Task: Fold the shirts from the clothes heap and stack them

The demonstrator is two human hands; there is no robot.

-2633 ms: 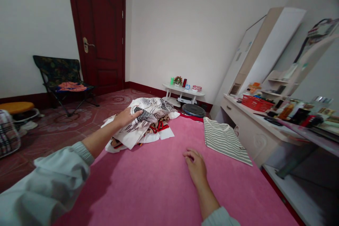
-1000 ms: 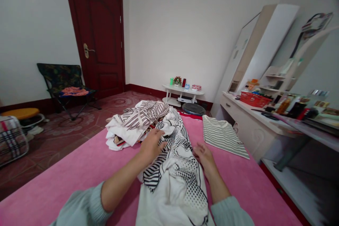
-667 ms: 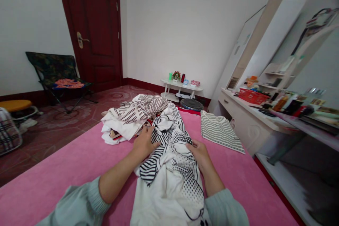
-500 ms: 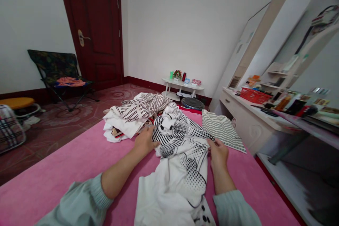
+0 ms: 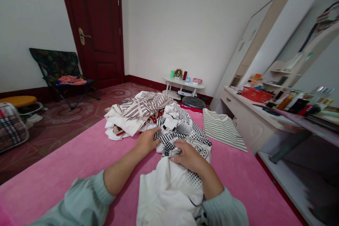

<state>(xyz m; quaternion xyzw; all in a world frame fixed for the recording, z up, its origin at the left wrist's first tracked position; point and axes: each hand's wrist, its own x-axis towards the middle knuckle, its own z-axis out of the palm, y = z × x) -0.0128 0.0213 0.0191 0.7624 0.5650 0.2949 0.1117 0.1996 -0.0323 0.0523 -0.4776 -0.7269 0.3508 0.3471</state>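
A white shirt (image 5: 166, 187) with a black dotted and striped cartoon print lies rumpled on the pink bed cover (image 5: 79, 159), stretching toward me between my arms. My left hand (image 5: 147, 141) is closed on its left edge, by the striped part. Across the middle of the shirt reaches my right hand (image 5: 188, 156), its fingers pinching a bunched fold of the cloth. Beyond the left hand sits a loose pile of clothes (image 5: 137, 109), with a brown-striped garment on top. A grey-and-white striped top (image 5: 222, 130) is spread flat to the right.
Along the right side stands a white dressing table (image 5: 246, 113) with a red basket (image 5: 256, 93) and bottles. A small white table (image 5: 182, 83) is by the far wall. On the left are a folding chair (image 5: 60, 67) and a yellow stool (image 5: 18, 101).
My right hand has left the shirt's right edge and moved left to its middle, gathering the cloth there. The left hand stays at the left edge.
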